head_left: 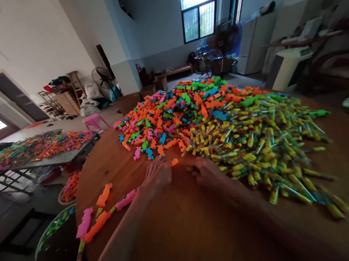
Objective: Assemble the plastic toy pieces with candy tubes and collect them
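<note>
My left hand (pixel 157 173) is at the near edge of a heap of small coloured plastic toy pieces (pixel 159 119). Its fingers are closed around an orange plastic piece (pixel 174 162), of which only the end shows. A short way to the right, my right hand (pixel 207 170) pinches a thin yellow-ended tube (pixel 191 169), mostly hidden by the fingers and blurred. Beside that hand spreads a pile of clear tubes with yellow ends (pixel 261 134). Left of my left forearm lie several orange and pink pieces (pixel 97 226), some with yellow tubes joined to them.
Everything lies on a round brown wooden table (pixel 185 239). Low on the left stand a tub of green pieces (pixel 49 227) and a basket of orange ones (pixel 70 189). A second table (pixel 49 158) bears more pieces. A pink stool (pixel 95 120) and standing fans are farther back.
</note>
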`<state>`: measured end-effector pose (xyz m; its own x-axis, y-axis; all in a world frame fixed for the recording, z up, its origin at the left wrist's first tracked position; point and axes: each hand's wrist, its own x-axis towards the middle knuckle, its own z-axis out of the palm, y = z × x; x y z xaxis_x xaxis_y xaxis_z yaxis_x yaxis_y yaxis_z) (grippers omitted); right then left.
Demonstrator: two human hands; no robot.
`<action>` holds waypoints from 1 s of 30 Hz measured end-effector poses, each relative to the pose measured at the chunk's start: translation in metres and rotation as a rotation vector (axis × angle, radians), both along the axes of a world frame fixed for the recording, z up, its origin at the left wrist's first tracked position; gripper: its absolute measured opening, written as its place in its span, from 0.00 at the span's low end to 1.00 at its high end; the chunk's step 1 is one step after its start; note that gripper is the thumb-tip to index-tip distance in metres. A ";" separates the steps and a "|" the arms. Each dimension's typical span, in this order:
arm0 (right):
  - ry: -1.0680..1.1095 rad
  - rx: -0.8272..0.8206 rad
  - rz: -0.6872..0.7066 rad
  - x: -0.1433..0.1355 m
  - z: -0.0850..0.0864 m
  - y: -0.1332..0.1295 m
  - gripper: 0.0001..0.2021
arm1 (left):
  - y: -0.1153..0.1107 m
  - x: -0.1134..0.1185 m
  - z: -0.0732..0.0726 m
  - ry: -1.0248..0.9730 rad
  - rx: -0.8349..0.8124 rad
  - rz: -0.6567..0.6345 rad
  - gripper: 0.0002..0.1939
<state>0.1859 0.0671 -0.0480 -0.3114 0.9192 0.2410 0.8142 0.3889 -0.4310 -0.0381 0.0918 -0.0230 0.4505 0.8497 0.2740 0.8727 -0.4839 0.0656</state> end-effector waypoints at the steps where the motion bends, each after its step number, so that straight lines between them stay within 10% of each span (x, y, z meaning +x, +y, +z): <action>1: 0.009 0.007 0.011 -0.001 0.000 0.001 0.11 | -0.009 -0.003 0.003 0.010 -0.028 0.005 0.13; 8: 0.019 0.068 0.057 -0.005 0.002 -0.003 0.13 | -0.043 -0.014 0.008 -0.026 -0.098 0.007 0.13; 30: -0.010 0.144 0.176 -0.014 0.008 0.001 0.12 | -0.028 -0.014 -0.011 -0.150 -0.089 -0.101 0.13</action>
